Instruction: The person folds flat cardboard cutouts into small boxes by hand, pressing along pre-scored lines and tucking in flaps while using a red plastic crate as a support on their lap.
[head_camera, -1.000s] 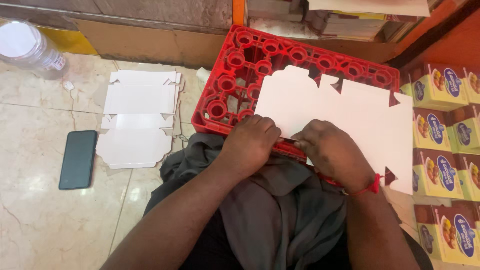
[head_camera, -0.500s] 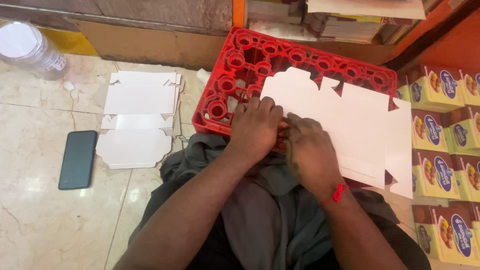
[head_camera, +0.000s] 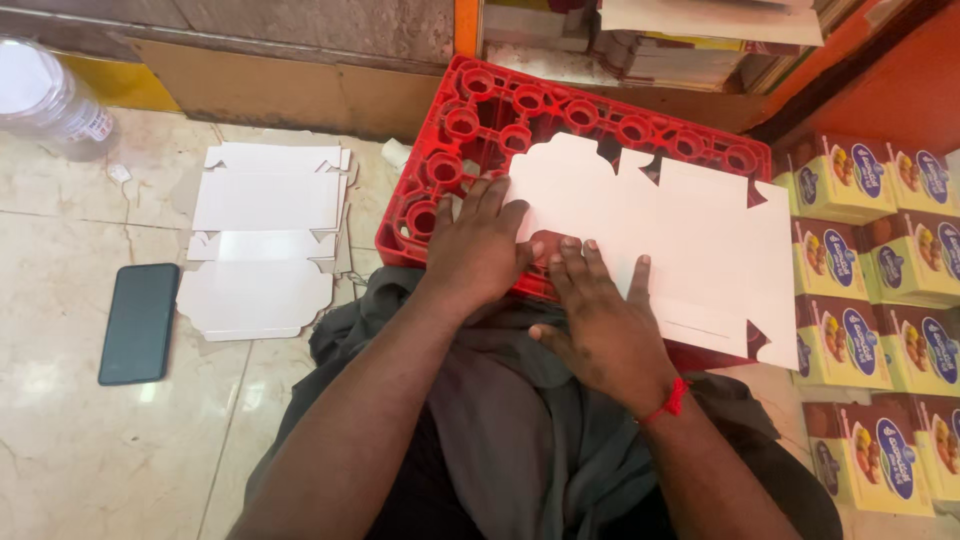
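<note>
A flat white die-cut cardboard box blank (head_camera: 680, 240) lies on an upturned red plastic crate (head_camera: 470, 110) in front of me. My left hand (head_camera: 480, 245) lies flat, fingers spread, on the blank's left edge and the crate. Beside it my right hand (head_camera: 600, 320), with a red thread at the wrist, presses palm-down on the blank's near left part. Neither hand grips anything. Dark grey cloth (head_camera: 500, 420) covers my lap below the crate.
A stack of flat white box blanks (head_camera: 262, 235) lies on the marble floor to the left, with a dark phone (head_camera: 138, 322) nearer me. A clear plastic jar (head_camera: 45, 100) stands far left. Yellow printed boxes (head_camera: 880, 250) are stacked at the right.
Both hands have opened out flat on the blank. The blank has shifted a little on the crate, and my right hand has moved toward its near left edge.
</note>
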